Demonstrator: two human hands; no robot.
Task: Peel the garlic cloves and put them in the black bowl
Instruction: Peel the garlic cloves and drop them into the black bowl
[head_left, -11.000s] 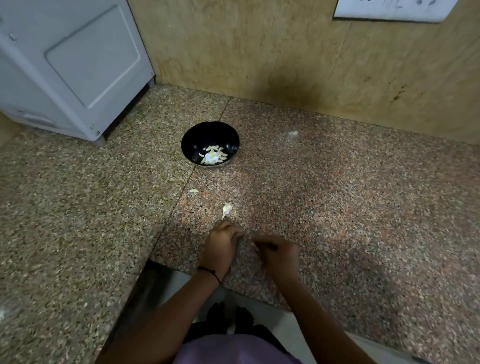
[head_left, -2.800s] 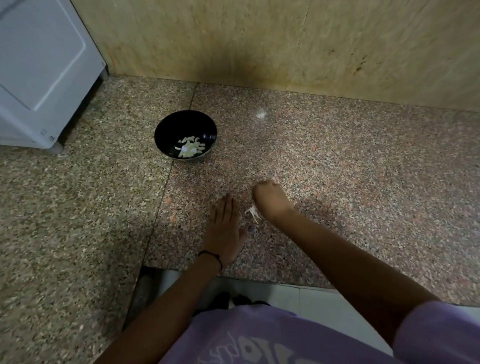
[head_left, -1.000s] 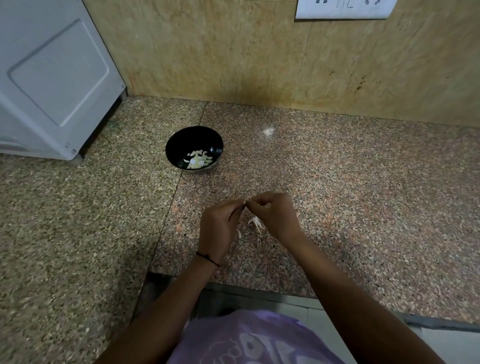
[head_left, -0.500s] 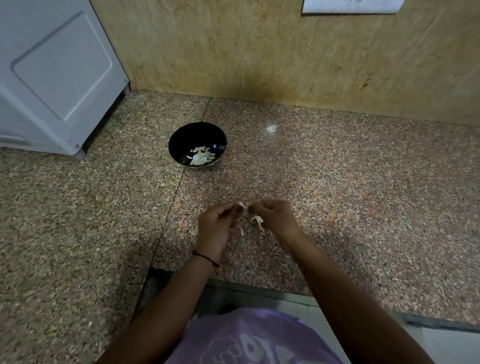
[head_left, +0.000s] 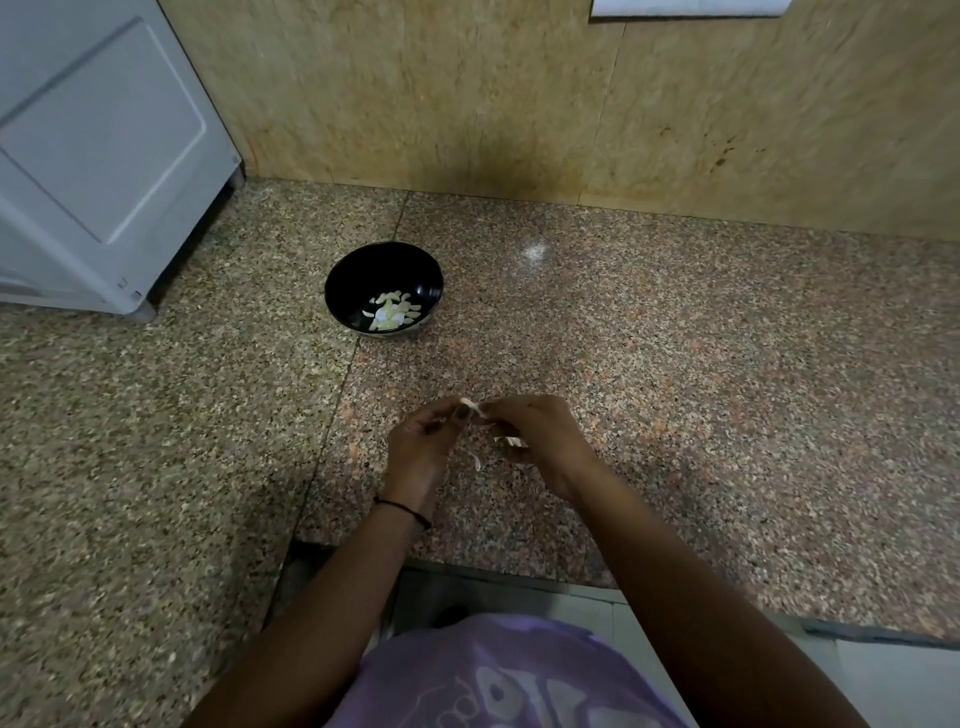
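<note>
Two grips together centre frame: left hand (head_left: 420, 444), right hand (head_left: 537, 436) pinch clove (head_left: 470, 406) over bench (head_left: 701, 415). Bowl (head_left: 363, 278) well apart, upper left. Risk: small clove slips from pinch mid-peel, rolls off near bench edge.

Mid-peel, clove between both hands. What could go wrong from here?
The garlic clove is only pinched between the left hand and right hand; it could slip to the counter. The black bowl sits apart, farther back, so a tossed clove may miss. Loose skin scraps below the hands could get carried along into it.
</note>
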